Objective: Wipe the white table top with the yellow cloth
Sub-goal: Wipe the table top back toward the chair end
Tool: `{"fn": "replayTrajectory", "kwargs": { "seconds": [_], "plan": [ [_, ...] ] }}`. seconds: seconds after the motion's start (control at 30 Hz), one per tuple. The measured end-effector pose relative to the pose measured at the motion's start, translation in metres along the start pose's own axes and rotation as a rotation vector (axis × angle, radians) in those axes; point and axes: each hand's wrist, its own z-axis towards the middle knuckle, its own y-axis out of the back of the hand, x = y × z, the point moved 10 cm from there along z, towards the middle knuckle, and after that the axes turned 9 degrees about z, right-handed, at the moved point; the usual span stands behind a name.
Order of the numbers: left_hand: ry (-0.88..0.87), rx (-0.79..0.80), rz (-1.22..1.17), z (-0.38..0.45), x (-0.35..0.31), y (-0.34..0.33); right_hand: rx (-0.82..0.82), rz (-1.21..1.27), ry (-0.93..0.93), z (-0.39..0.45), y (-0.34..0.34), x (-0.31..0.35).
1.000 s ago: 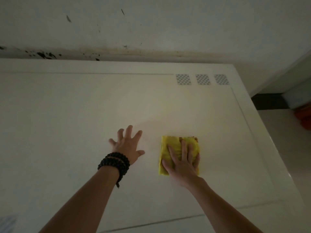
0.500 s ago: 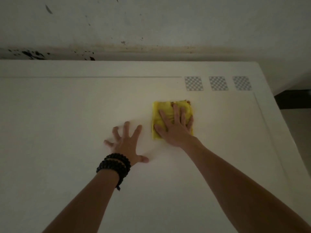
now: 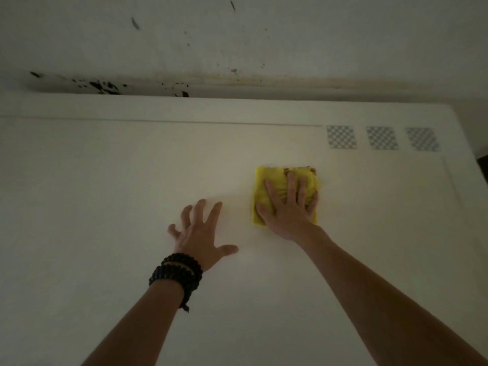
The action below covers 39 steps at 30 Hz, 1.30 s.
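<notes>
Head view, dim light. White table (image 3: 105,194) fills most of the frame; its far edge runs along a stained wall (image 3: 237,35) with dark marks just above that edge.

Yellow cloth (image 3: 266,186): folded to a rough square, lying flat on the table, toward the far right corner but short of it. Brownish spots show on its far edge. No label or writing can be read on the cloth.

Right hand (image 3: 287,207): palm down on the cloth, fingers extended and slightly spread, pressing it flat to the table. Not pinching or bunching the fabric. The heel of the hand overhangs the near edge of the cloth.

Left hand (image 3: 200,231): palm down on bare table, just beside the cloth on its left, not touching it. Fingers splayed wide, thumb pointing toward the cloth, holding nothing. Black bead bracelet (image 3: 175,273) wrapped in several turns around the left wrist.

Three checkered squares (image 3: 381,138) in a row near the far right corner of the table, beyond the cloth and apart from it. Fine grey checker pattern only; no text or brand legible on them.

A thin line runs parallel to the far edge of the table, ending at the first checkered square.
</notes>
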Motion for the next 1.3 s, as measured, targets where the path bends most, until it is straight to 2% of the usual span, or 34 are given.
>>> {"fn": "replayTrajectory", "kwargs": {
  "seconds": [0.1,0.2,0.43,0.6,0.77,0.93,1.1,1.3],
  "plan": [
    [0.047,0.051,0.005,-0.012,0.047,-0.011,-0.006,-0.025,-0.016,-0.004,-0.005,0.003],
    [0.026,0.077,0.006,-0.022,0.065,-0.021,-0.020,-0.031,-0.021,-0.022,-0.015,0.002],
    [-0.047,0.097,0.021,-0.056,0.074,-0.035,-0.046,-0.006,-0.139,-0.122,-0.084,0.019],
    [-0.132,0.078,0.058,-0.074,0.080,-0.046,-0.053,0.046,-0.142,-0.166,-0.134,0.065],
    [-0.223,0.014,0.107,-0.082,0.090,-0.046,-0.014,0.012,-0.073,-0.157,-0.149,0.115],
    [-0.289,-0.073,0.099,-0.072,0.099,-0.036,0.021,0.016,-0.047,-0.110,-0.126,0.135],
    [-0.160,-0.062,0.074,-0.039,0.129,-0.025,0.005,0.004,0.000,-0.070,-0.108,0.149],
    [-0.056,0.060,0.003,0.015,0.144,-0.005,0.015,-0.016,0.020,-0.065,-0.108,0.155]
  ]
}}
